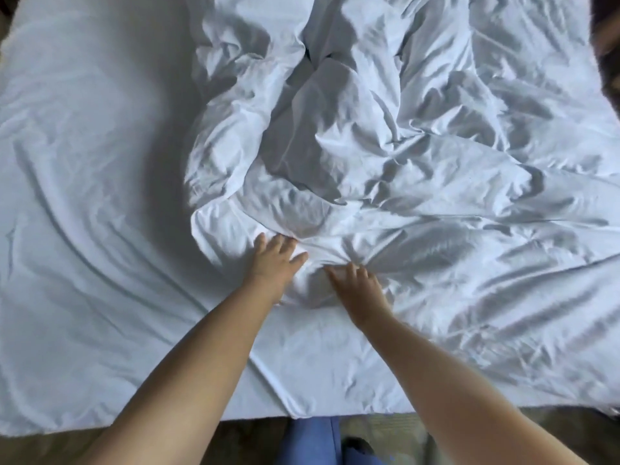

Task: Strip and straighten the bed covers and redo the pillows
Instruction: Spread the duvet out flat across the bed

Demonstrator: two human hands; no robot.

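A rumpled white duvet (pixel 385 156) lies heaped over the middle and right of the bed. Under it a white fitted sheet (pixel 87 196) covers the mattress and shows bare on the left. My left hand (pixel 273 260) rests on the duvet's near left corner with fingers spread, and I cannot tell whether it grips the cloth. My right hand (pixel 359 286) lies just beside it, fingers curled into a bunched fold of the duvet. No pillows are in view.
The bed's near edge (pixel 335 414) runs across the bottom, with brownish floor (pixel 50 448) below it. My blue trousers (pixel 312 441) show at the bottom centre. Something dark (pixel 607 38) stands past the bed's far right corner.
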